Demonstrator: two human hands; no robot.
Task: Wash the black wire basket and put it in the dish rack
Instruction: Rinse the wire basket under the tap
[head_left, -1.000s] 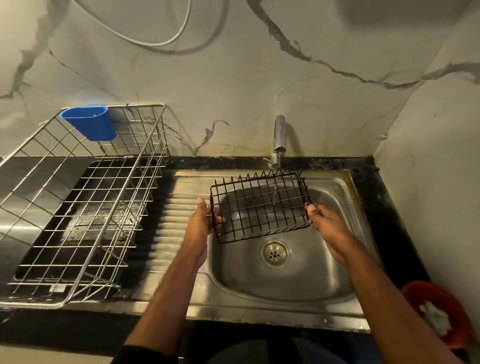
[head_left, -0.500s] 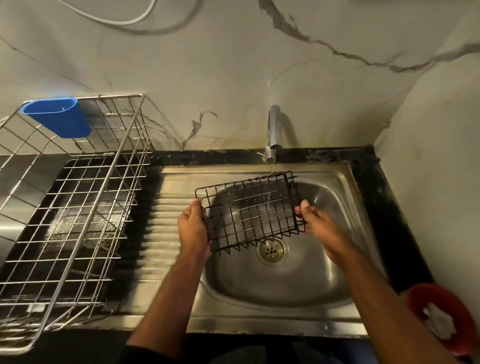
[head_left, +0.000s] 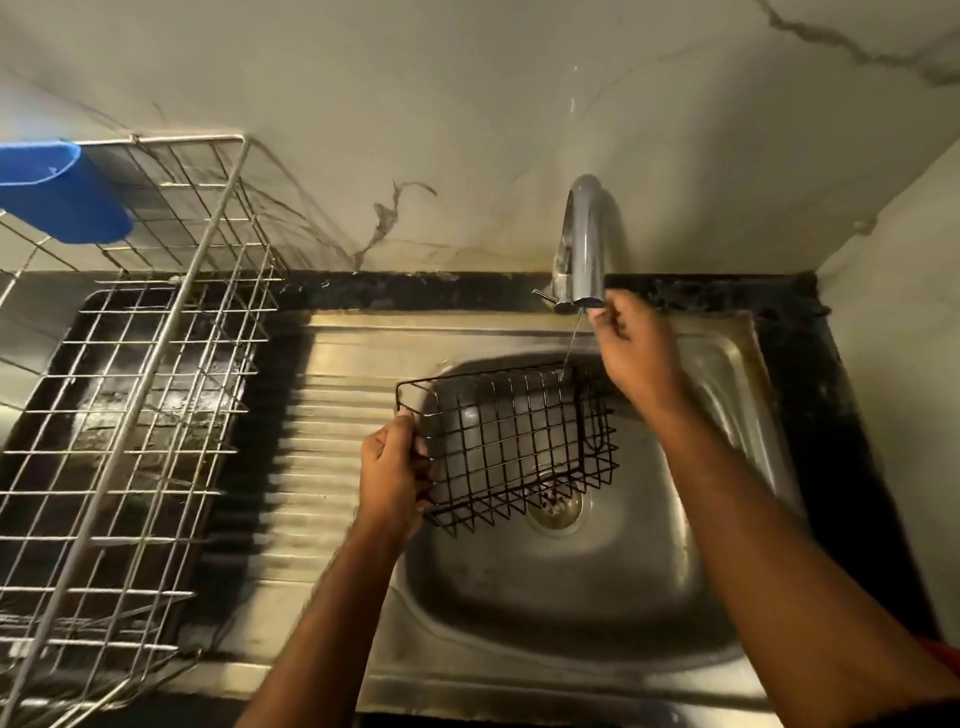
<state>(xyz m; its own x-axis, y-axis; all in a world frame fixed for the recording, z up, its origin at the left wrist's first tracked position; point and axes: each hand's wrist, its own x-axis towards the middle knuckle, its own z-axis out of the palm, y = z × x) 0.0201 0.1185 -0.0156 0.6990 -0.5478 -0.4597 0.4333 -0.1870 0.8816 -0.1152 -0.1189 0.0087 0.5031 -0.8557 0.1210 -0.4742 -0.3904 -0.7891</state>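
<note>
The black wire basket (head_left: 519, 441) hangs tilted over the steel sink (head_left: 545, 613), above the drain (head_left: 557, 508). My left hand (head_left: 395, 473) grips its left end. My right hand (head_left: 636, 353) is off the basket and raised to the mouth of the grey faucet (head_left: 584, 239), its fingers curled with nothing visible in them. A thin stream of water falls from the spout onto the basket's far rim. The steel wire dish rack (head_left: 156, 364) stands to the left of the sink and holds no dishes.
A blue plastic cup (head_left: 62, 192) hangs on the rack's back left corner. The ribbed drainboard (head_left: 322, 447) lies between rack and sink. The marble wall rises close behind, and a side wall stands on the right. A red object (head_left: 944, 650) shows at the lower right edge.
My right hand let go of the basket's right end and rose to the faucet's mouth. The left hand alone now holds the basket, which sank lower over the drain.
</note>
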